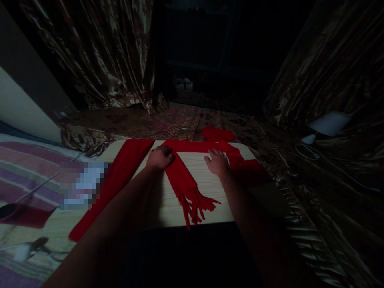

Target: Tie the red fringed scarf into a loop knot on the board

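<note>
A red fringed scarf (183, 178) lies folded across a pale wooden board (210, 200). One strip of it runs along the far edge, one runs down to a fringed end near the front, and another band hangs off to the left. My left hand (160, 157) rests on the fold at the far edge with its fingers curled and pressed on the cloth. My right hand (217, 161) lies flat on the red strip to the right, fingers stretched out.
A striped blanket (27, 160) covers the left side, with a dark bowl-like object (7, 211) on it. Patterned curtains (99, 52) hang behind. A white object with a cable (328, 124) sits at the right. The room is dim.
</note>
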`<move>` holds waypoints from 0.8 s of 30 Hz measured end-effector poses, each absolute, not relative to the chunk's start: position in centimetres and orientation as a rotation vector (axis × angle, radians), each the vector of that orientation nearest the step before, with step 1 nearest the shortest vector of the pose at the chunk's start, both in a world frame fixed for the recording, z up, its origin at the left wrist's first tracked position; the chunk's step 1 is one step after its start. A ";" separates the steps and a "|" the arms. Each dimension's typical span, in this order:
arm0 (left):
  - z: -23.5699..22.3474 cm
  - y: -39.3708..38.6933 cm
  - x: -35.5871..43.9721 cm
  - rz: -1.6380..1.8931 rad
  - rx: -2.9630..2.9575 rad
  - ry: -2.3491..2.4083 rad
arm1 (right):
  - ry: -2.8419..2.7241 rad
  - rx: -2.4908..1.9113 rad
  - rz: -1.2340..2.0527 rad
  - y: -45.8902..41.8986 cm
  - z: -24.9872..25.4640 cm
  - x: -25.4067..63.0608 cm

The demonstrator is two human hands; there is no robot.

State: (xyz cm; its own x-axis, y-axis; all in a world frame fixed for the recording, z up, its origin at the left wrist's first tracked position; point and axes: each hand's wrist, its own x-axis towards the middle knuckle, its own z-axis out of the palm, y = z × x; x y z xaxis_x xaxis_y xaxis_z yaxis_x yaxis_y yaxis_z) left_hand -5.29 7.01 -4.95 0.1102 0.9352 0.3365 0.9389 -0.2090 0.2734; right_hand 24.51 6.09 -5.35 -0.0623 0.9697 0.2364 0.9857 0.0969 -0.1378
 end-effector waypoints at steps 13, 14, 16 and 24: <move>-4.7 6.8 -5.1 -0.694 -2.323 -1.996 | -2.133 -1.924 -0.135 6.7 -5.9 24.8; -4.7 6.8 -5.1 -0.691 -2.324 -1.994 | -2.133 -1.922 -0.142 6.6 -5.9 24.8; -4.8 6.8 -5.2 -0.690 -2.332 -1.980 | -2.137 -1.914 -0.159 6.5 -5.8 24.7; -4.3 6.4 -5.1 -0.696 -2.350 -1.998 | -2.144 -1.900 -0.192 6.9 -6.3 24.9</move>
State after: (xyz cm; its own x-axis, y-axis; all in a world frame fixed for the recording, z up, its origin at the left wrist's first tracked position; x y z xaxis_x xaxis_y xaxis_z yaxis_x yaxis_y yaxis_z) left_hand -5.08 6.41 -4.34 0.1045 0.9436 0.3142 0.9347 -0.2011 0.2931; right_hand 24.91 6.90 -6.33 -0.1036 0.9524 0.2866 0.9882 0.1313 -0.0793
